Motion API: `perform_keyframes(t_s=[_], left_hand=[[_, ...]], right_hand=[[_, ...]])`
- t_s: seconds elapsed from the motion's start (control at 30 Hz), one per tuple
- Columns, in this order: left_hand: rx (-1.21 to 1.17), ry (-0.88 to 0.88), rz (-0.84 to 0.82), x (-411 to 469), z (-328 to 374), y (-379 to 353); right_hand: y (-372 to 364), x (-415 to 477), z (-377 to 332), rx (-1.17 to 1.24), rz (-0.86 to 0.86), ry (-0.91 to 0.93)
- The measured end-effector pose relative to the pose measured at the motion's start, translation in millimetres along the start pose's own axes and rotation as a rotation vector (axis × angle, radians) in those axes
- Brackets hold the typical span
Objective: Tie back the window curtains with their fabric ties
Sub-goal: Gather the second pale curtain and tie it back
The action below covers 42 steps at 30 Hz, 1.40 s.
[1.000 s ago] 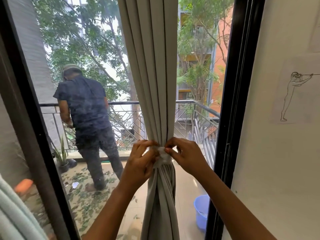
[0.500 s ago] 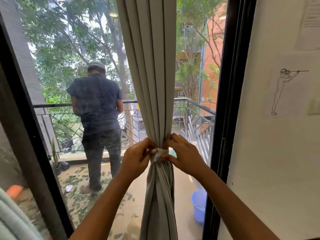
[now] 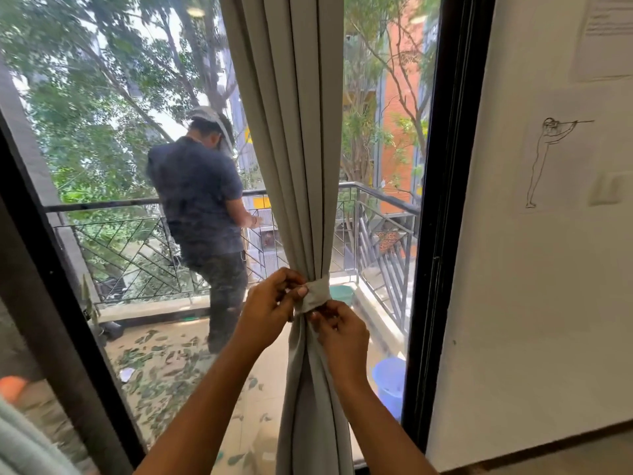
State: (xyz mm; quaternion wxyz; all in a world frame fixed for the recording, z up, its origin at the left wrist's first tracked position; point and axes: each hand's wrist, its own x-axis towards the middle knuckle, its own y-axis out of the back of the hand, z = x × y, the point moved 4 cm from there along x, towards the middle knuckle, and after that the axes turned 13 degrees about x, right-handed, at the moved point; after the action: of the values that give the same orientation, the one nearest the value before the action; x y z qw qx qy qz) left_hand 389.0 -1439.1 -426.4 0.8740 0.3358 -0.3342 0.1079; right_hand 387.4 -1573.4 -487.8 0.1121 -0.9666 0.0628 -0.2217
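Grey pleated curtain (image 3: 291, 138) hanging upright before window, gathered at mid-height; matching fabric tie (image 3: 317, 293) wrapped around bundle.

Both hands (image 3: 270, 308) pinch the fabric tie (image 3: 317, 294) cinching the gathered curtain (image 3: 294, 132).

No legible text, brand, number or sign can be made out. A sheet of paper (image 3: 604, 36) is pinned to the white wall (image 3: 534, 303) at about 1 o'clock; faint printed lines are seen across its top, but they are too small and blurred to be read. Below it, at about 3 o'clock, a line drawing (image 3: 548, 159) of a standing figure is seen on the wall, with no lettering on it. Outside the glass, a yellow panel (image 3: 262, 202) is glimpsed at the railing near the centre, just left of the curtain; whether it bears any writing cannot be told.
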Motion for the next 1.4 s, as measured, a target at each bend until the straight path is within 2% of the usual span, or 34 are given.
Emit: perform_keyframes(t_s=[0.13, 0.27, 0.4, 0.6, 0.77, 0.83, 0.9, 0.97, 1.1, 1.17, 1.23, 1.3, 1.4], left_hand=[[0.146, 0.001, -0.111, 3, 0, 7], [0.271, -0.086, -0.045, -1, 0, 16], [0.380, -0.183, 0.059, -6, 1, 19], [0.438, -0.264, 0.286, -14, 3, 13], [0.404, -0.281, 0.323, -14, 4, 3], [0.372, -0.291, 0.304, -15, 4, -3], [0.265, -0.237, 0.273, -10, -5, -3], [0.096, -0.178, 0.184, -3, -13, 0], [-0.497, 0.071, -0.123, 3, -9, -14], [-0.498, 0.142, -0.120, 10, -7, -19], [-0.354, 0.140, -0.029, 17, -5, -17], [-0.276, 0.128, 0.106, 20, 0, -16], [-0.260, 0.106, 0.234, 17, 8, -22]], right_hand=[[-18, -4, 12, 0.390, 0.140, -0.146], [-26, -10, 7, 0.502, 0.110, -0.106], [-30, -14, 5, 0.448, 0.022, -0.093], [-27, -14, 8, 0.277, 0.108, -0.052], [-19, -40, 38, 0.560, 0.202, -0.424], [-16, -46, 42, 0.617, 0.196, -0.485], [-9, -41, 34, 0.502, 0.090, -0.425], [-1, -28, 15, 0.256, -0.070, -0.315], [2, 6, -23, -0.509, -0.371, -0.060], [-5, 8, -31, -0.780, -0.412, 0.129], [-4, 0, -25, -0.812, -0.343, 0.307], [8, -14, -7, -0.735, -0.257, 0.406], [30, -37, 27, -0.550, -0.108, 0.372]])
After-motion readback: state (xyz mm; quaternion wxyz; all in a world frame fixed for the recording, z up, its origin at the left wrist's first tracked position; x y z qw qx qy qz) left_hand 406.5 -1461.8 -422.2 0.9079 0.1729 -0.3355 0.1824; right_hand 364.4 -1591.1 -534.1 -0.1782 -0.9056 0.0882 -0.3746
